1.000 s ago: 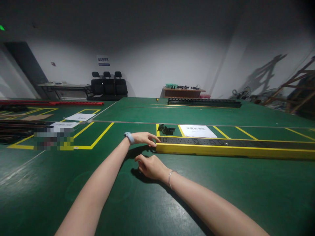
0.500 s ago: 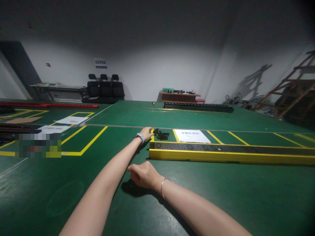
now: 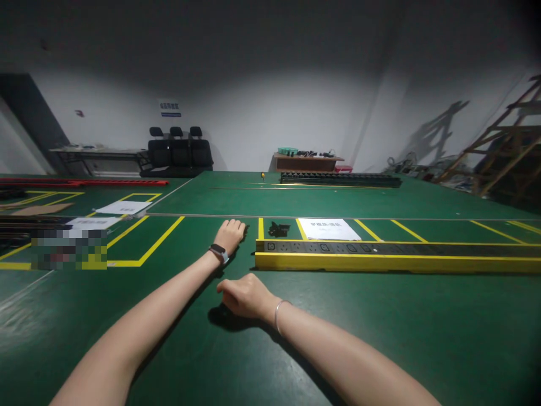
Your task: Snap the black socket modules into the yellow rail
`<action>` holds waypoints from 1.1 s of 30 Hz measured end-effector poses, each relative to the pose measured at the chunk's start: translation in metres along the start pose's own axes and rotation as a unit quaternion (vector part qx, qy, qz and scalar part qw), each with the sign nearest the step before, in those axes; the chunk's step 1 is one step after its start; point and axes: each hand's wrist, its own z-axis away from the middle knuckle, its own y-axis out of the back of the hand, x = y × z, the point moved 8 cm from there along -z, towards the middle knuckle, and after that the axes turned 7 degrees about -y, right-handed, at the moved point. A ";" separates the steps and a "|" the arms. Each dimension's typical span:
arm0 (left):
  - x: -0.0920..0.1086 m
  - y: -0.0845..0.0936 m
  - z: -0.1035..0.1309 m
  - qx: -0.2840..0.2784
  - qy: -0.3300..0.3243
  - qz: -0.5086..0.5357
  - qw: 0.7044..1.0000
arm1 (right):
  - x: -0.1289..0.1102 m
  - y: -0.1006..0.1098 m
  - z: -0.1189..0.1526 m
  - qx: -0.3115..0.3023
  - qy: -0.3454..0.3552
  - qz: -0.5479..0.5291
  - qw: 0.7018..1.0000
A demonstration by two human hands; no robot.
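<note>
My left hand [image 3: 231,235], with a watch on its wrist, is closed over the green table, left of the yellow strip's end. A small dark bit shows at its fingertips, like the small black parts [image 3: 279,229] heaped to its right; its shape is mostly hidden. Closer to me, my right hand [image 3: 247,296] makes a loose fist over the table, and whatever is inside its fingers is hidden. Just right of both hands lies a long yellow power strip [image 3: 338,261] with a black face of sockets, which neither hand touches.
Behind the strip, a printed white sheet [image 3: 327,229] lies among yellow tape lines. Long black rails [image 3: 338,179] rest at the table's far side. To the left are more paper sheets [image 3: 122,207], dark bars [image 3: 29,223] and red bars [image 3: 84,182].
My left hand has drawn back left from the heap of black parts, its fingers now curled. The heap looks smaller. My right hand has hardly moved.
</note>
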 end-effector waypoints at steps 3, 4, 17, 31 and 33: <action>0.010 0.011 0.036 -0.015 -0.092 -0.074 0.993 | -0.002 0.000 0.000 -0.004 0.003 0.007 1.000; 0.012 0.013 0.045 -0.022 -0.107 -0.074 0.991 | -0.002 0.000 0.000 -0.006 0.004 0.009 1.000; -0.017 -0.008 0.048 -0.130 -0.010 0.354 0.926 | -0.003 0.001 0.002 0.004 0.007 0.021 1.000; 0.007 -0.001 0.050 -0.110 0.038 0.526 0.842 | 0.002 -0.004 0.003 0.004 -0.002 0.009 1.000; 0.009 -0.004 0.050 -0.104 0.046 0.543 0.832 | 0.001 -0.003 0.003 0.004 0.001 0.005 1.000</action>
